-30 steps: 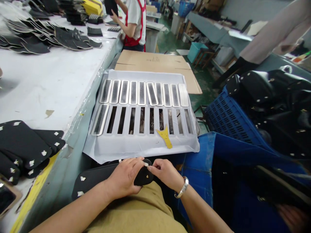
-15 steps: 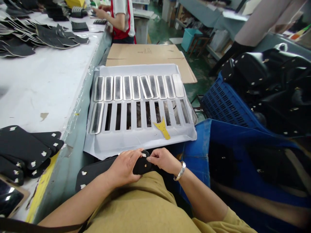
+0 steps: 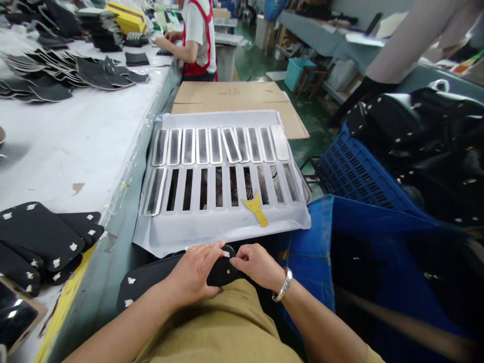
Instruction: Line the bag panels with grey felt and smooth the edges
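A long black padded panel [image 3: 151,276] with rounded ends lies across my lap. My left hand [image 3: 194,269] grips it near its right end, thumb at the near edge and fingers over the top. White tabs show at both ends, and a small brass-coloured stud sits at the right end. My right hand [image 3: 259,267], wearing a silver bracelet [image 3: 283,285], is pinched closed against that right end beside a white tab. Whatever is between its fingertips is hidden. Part of the panel is covered by my left hand and forearm.
Ahead lies a white slotted sheet [image 3: 223,222] with framed strips and a yellow forked piece [image 3: 257,209]. Similar black panels [image 3: 41,234] are stacked on the left table [image 3: 75,151]. Blue bins [image 3: 310,262] with black goods stand right. A person in a red apron [image 3: 196,45] works beyond.
The camera view has tilted slightly upward, so the scene sits lower in the picture. Both hands keep nearly the same hold at the panel's right end.
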The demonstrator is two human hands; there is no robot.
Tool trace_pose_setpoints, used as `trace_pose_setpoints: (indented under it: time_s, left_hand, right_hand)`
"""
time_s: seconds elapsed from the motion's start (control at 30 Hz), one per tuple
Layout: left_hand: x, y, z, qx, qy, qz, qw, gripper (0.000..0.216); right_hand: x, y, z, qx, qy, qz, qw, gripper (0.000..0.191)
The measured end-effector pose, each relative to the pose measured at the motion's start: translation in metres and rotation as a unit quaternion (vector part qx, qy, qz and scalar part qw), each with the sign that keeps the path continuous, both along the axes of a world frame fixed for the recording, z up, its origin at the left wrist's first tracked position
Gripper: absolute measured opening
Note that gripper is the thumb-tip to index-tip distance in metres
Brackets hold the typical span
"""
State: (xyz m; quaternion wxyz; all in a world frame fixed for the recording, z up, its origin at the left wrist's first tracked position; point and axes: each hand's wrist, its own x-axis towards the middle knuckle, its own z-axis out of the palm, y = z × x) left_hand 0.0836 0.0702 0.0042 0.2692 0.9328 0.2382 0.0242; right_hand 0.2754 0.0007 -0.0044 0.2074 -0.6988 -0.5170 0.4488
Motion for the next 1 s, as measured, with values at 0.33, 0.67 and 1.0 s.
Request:
trace_pose_setpoints:
  time_s: [0.33,0.67,1.0]
  left_hand:
    - [0.000,0.005,-0.007,0.007,-0.012,-0.001,1.000,0.065]
    - [0.006,0.009,-0.005,0.056,0.039,-0.057,0.996,0.068]
    - [0.009,0.007,0.001,0.087,0.057,-0.083,0.991,0.061]
  right_hand:
    - [0.007,0.008,-0.005,-0.055,0.058,-0.004,0.997,0.023]
    - [0.015,0.011,-0.009,-0.052,0.036,0.010,0.998,0.027]
    - [0.020,-0.053,-0.058,-0.136,0.378,-0.269,0.875,0.039]
